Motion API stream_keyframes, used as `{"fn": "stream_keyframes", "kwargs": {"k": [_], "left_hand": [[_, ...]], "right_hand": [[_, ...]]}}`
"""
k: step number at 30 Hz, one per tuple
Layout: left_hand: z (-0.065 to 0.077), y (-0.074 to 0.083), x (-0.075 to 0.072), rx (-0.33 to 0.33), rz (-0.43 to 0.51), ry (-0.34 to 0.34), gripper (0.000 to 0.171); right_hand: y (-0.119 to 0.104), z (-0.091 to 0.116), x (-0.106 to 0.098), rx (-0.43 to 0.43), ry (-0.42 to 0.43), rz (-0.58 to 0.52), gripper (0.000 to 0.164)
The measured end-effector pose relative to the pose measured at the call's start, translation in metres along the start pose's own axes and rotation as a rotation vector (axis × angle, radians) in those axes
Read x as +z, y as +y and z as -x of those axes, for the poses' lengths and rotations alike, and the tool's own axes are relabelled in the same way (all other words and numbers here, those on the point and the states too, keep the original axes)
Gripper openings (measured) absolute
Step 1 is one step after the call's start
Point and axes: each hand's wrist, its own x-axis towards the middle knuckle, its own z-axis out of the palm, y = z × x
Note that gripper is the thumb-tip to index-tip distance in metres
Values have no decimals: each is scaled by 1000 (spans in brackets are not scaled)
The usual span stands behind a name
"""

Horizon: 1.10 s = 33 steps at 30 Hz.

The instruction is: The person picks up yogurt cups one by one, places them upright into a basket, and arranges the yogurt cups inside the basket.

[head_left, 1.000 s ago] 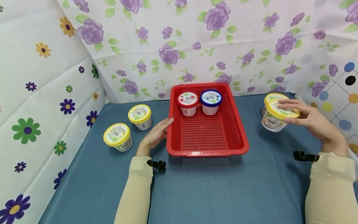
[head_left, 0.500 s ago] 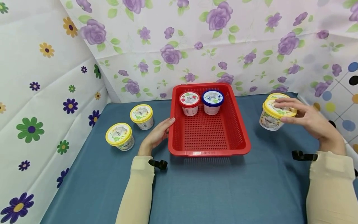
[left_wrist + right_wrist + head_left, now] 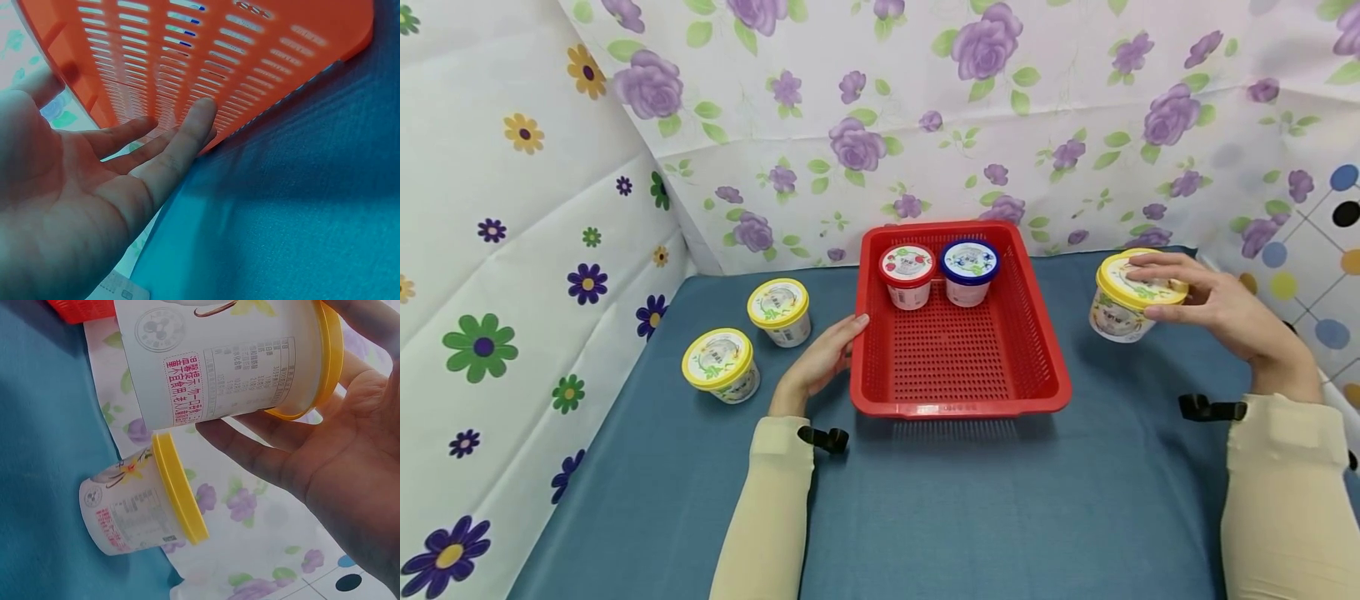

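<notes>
At the right side of the head view, my right hand [image 3: 1213,312] grips a white tub with a yellow lid [image 3: 1120,321] by its lid. That tub appears raised off the blue cloth. Behind it a second yellow-lidded tub [image 3: 137,506] stands on the cloth, plain in the right wrist view but mostly hidden in the head view. My left hand [image 3: 820,362] holds the left rim of a red perforated basket [image 3: 958,410], thumb over the rim and fingers along the outer wall [image 3: 206,75]. Inside the basket, at its back, sit a red-lidded tub [image 3: 907,279] and a blue-lidded tub [image 3: 968,275].
Two more yellow-lidded tubs, one farther back [image 3: 780,312] and one nearer [image 3: 721,365], stand left of my left hand. Blue cloth [image 3: 970,517] covers the table. Flower-printed sheets [image 3: 760,100] rise along the back and sides.
My right hand has carried the yellow-lidded tub slightly left and back, so it now covers more of the tub behind. My left hand stays at the basket rim.
</notes>
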Motion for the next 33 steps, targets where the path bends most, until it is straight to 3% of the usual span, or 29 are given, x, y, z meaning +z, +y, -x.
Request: {"fn": "stream_keyframes", "kwargs": {"k": [23, 33], "left_hand": [[-3, -1, 0, 11, -15, 7, 62], [-2, -2, -1, 8, -13, 12, 59]], "right_hand": [[-13, -15, 0, 1, -39, -22, 50], [-28, -26, 1, -57, -61, -3, 51]]}}
